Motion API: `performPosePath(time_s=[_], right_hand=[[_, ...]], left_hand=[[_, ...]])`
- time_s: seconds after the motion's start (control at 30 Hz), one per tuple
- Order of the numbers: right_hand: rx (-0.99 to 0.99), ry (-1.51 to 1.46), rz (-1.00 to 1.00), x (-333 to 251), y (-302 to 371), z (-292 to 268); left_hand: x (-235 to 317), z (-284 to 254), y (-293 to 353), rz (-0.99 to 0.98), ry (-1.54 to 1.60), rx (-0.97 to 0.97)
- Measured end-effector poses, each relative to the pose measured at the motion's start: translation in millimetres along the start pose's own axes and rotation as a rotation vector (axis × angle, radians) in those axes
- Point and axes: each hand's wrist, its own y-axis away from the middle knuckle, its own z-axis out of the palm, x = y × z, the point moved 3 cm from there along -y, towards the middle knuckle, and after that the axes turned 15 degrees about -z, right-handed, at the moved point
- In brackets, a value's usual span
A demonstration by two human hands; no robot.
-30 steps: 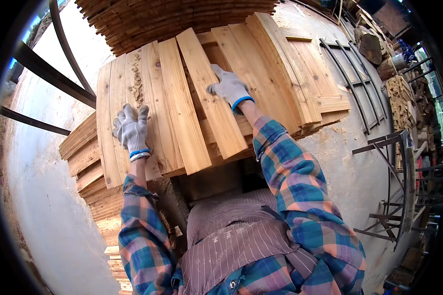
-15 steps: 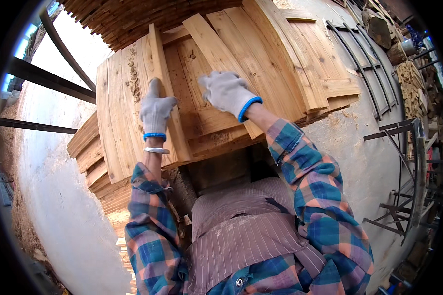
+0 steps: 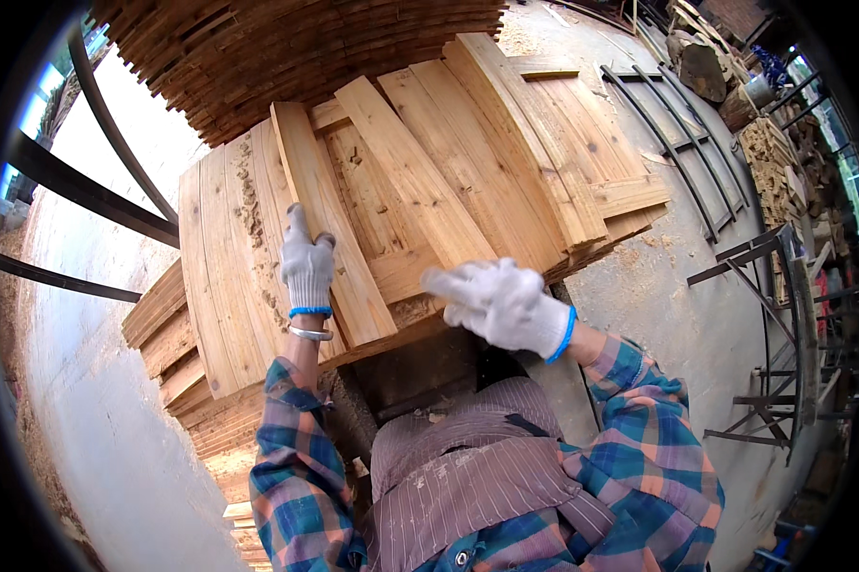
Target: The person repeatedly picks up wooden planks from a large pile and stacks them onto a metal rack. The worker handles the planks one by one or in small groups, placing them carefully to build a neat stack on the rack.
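Observation:
My left hand (image 3: 307,267), in a grey-white knit glove with a blue cuff, rests on a narrow loose wooden board (image 3: 329,224). Its index finger points away along the board and its thumb is spread to the right. My right hand (image 3: 508,305), gloved alike and partly smeared by motion, is over the near edge of the stack. Its fingers reach left, with nothing visible in them. Just beyond them is the near end of a slanting plank (image 3: 415,172). Between the two loose pieces shows a framed wooden panel (image 3: 377,191) with crumbs of sawdust.
Joined boards (image 3: 210,276) with a sawdust trail lie at the left. More planks (image 3: 520,143) lie at the right. A tall stack of wood strips (image 3: 286,57) stands behind. Dark metal bars (image 3: 96,195) jut in from the left. Metal frames (image 3: 682,143) are on the right floor.
My right hand has swept nearer and to the right, off the framed panel to the stack's near edge. My left hand stays on the narrow board. The whole view has shifted slightly.

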Motion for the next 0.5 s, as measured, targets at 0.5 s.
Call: performPosePath(time_s=[0.5], right_hand=[[-0.086, 0.234, 0.455, 69.1, -100.7, 39.2]], left_hand=[[18.9, -5.0, 41.7, 0.452, 0.024, 0.289]])
